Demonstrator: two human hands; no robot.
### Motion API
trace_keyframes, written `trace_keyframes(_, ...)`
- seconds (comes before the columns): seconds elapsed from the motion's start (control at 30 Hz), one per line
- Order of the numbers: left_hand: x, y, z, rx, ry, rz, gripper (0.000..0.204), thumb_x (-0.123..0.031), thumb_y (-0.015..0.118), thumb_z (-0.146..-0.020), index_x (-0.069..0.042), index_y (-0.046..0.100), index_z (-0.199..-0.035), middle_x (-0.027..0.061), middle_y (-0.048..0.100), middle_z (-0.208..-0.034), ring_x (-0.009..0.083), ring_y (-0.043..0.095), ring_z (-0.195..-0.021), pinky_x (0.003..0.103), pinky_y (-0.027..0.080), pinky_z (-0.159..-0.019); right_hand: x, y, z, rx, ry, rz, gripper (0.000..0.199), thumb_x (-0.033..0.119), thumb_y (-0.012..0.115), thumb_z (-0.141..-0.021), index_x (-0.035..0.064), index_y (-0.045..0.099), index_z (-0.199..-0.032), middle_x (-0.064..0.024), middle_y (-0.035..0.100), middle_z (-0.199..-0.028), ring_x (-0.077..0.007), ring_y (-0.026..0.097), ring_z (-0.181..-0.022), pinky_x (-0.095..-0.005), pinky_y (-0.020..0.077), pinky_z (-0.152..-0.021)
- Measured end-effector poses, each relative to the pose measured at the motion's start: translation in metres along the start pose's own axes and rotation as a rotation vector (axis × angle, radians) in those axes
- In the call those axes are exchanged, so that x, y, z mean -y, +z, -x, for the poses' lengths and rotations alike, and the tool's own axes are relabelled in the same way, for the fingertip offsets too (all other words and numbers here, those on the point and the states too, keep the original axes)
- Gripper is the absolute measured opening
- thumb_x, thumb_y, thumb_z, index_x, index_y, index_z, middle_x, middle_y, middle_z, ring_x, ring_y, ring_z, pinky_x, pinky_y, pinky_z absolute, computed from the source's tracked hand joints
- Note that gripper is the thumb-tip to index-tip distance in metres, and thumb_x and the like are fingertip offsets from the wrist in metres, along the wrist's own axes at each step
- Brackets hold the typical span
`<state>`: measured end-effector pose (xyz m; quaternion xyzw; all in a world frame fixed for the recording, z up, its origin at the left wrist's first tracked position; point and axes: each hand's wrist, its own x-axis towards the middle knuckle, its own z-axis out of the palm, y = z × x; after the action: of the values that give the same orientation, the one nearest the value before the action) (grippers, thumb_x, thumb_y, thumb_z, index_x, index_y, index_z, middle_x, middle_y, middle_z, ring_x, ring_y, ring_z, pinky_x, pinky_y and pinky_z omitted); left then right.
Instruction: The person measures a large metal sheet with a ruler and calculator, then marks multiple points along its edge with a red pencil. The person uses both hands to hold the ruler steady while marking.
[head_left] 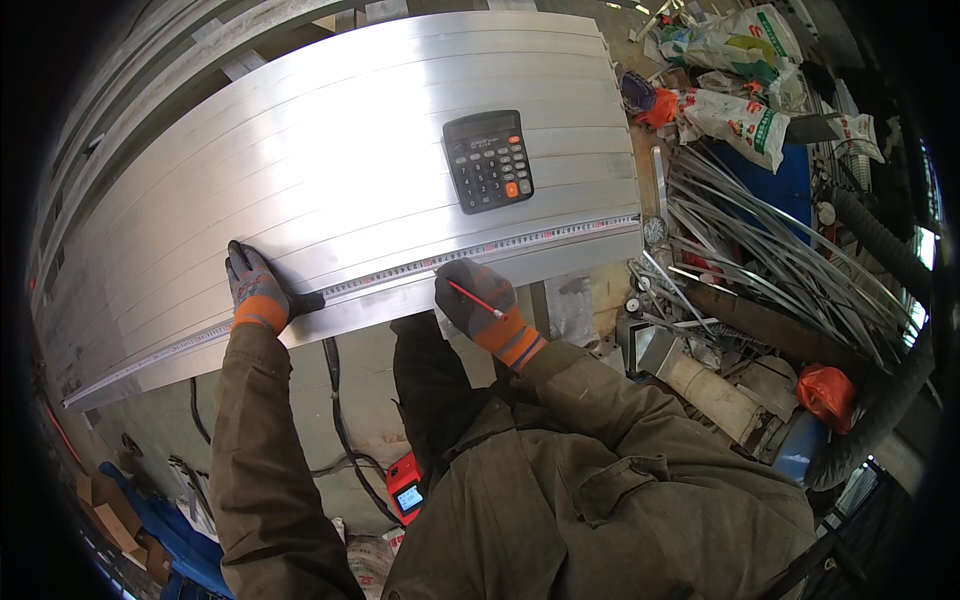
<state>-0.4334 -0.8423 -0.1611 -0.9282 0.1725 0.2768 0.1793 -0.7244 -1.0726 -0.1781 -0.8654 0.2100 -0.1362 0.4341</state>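
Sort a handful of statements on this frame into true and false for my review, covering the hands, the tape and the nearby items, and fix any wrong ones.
1. The right hand holds a red pencil. True.
2. The left hand is raised clear of the metal strips. False: it rests on them.
3. A calculator lies on the strips, beyond the tape measure as the person sees it. True.
4. Both hands are bare. False: they wear grey and orange gloves.
5. The left hand covers part of the tape measure. True.
6. The red device sits on the strips beside the calculator. False: it is off the strips, by the person's legs.
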Motion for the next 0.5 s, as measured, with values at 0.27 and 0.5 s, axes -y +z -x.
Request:
trace_keyframes(0.27,-0.0013,0.0011,-0.0006,-0.007,0.001,-0.028,0.186,-0.082,0.104,-0.041,0.012,0.017,-0.176,0.0344,0.012,-0.186,0.0481,0.016,-0.173,0.046,0.021,-0.143,0.0064,-0.0026,-0.0028,-0.018,0.015,-0.052,0.006,0.013,0.073,-0.100,0.0078,0.072,-0.103,-0.0165,0.073,-0.095,-0.0420,0.074,-0.087,-0.0505,0.0590,-0.074)
trace_keyframes(0.5,-0.0022,-0.0027,0.0013,0.020,-0.013,-0.020,0.186,-0.083,0.103,-0.041,0.013,0.018,-0.176,0.0345,0.012,-0.186,0.0476,0.015,-0.173,0.045,0.020,-0.143,0.0074,-0.0044,-0.0036,-0.002,0.030,-0.079,0.007,0.013,0.074,-0.100,0.0079,0.072,-0.104,-0.0168,0.073,-0.095,-0.0418,0.074,-0.088,-0.0502,0.0590,-0.075)
